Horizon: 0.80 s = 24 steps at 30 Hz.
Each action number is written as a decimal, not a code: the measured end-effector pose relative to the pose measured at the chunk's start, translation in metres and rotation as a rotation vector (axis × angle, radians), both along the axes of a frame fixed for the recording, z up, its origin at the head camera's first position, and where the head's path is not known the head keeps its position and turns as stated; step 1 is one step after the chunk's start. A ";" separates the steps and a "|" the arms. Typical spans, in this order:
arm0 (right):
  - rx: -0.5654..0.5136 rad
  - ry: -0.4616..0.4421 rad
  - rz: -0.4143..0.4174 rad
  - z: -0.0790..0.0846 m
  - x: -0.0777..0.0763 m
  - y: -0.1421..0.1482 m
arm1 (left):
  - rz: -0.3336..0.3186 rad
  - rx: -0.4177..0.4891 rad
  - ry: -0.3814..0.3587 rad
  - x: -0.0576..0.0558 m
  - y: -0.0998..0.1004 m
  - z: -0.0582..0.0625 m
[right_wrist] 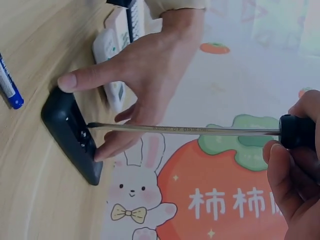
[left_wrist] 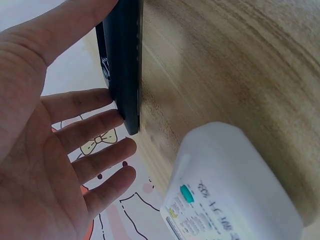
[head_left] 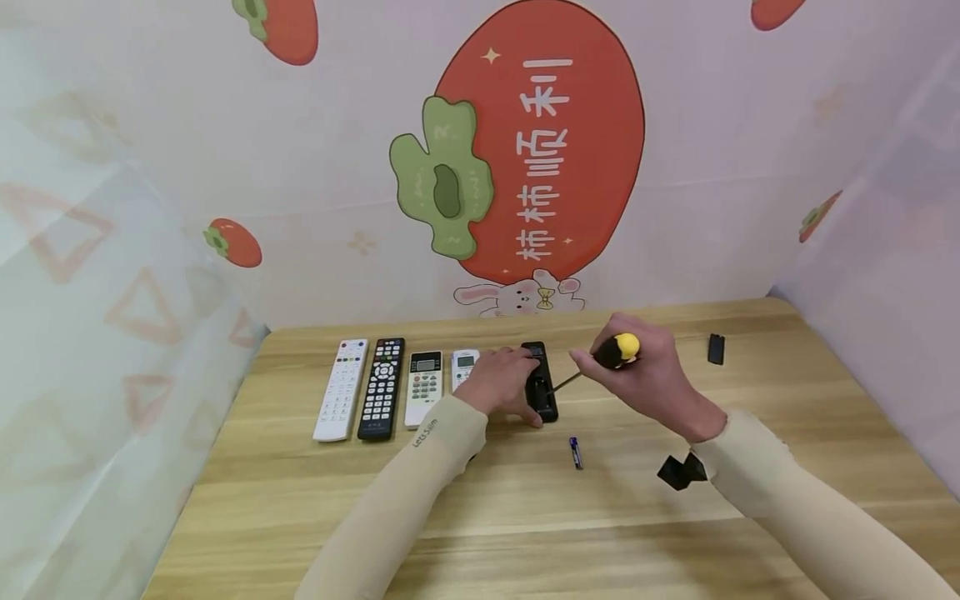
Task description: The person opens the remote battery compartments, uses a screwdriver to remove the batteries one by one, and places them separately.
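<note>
A black remote control lies on the table with its open battery compartment facing up. My left hand holds it, the thumb at its near end and fingertips along its far side; the other fingers stretch past it in the left wrist view. My right hand grips the dark and yellow handle of a screwdriver. Its long metal shaft slants down to the remote, and the tip is at the battery compartment. A small blue-purple battery lies on the table just in front of the remote.
Left of the hands stand in a row a white remote, a black one, a white one with a screen and another white remote, partly hidden by the left hand. A small black cover lies at the back right.
</note>
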State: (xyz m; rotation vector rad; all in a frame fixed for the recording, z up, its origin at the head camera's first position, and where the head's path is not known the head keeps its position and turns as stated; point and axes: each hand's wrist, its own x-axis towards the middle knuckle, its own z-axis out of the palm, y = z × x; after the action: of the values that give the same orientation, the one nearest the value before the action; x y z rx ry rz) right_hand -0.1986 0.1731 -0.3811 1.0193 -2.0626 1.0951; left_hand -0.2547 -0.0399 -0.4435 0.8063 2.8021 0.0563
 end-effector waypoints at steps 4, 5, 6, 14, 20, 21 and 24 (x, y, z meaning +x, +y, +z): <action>-0.048 -0.010 -0.004 -0.001 0.000 -0.001 | 0.005 0.013 -0.006 0.000 -0.003 0.001; -0.056 -0.013 -0.003 0.002 0.003 -0.003 | 0.005 0.015 -0.008 0.001 -0.003 0.002; -0.060 -0.015 -0.005 0.005 0.006 -0.005 | 0.005 0.017 -0.010 0.001 -0.003 0.002; -0.050 -0.042 -0.002 0.002 0.006 -0.002 | 0.009 0.010 -0.016 0.002 -0.002 0.001; -0.040 -0.082 -0.016 0.006 0.008 0.000 | 0.007 0.004 -0.012 0.002 -0.002 0.002; -0.038 -0.081 -0.017 0.007 0.008 0.000 | 0.006 0.003 -0.012 0.002 -0.002 0.002; -0.041 -0.073 -0.011 0.009 0.008 0.000 | 0.002 0.004 -0.018 0.002 -0.002 0.001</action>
State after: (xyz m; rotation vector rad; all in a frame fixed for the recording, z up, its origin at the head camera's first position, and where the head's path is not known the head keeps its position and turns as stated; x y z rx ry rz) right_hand -0.1906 0.1736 -0.3724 0.9596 -2.0916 1.1807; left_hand -0.2531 -0.0415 -0.4426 0.8006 2.7868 0.0697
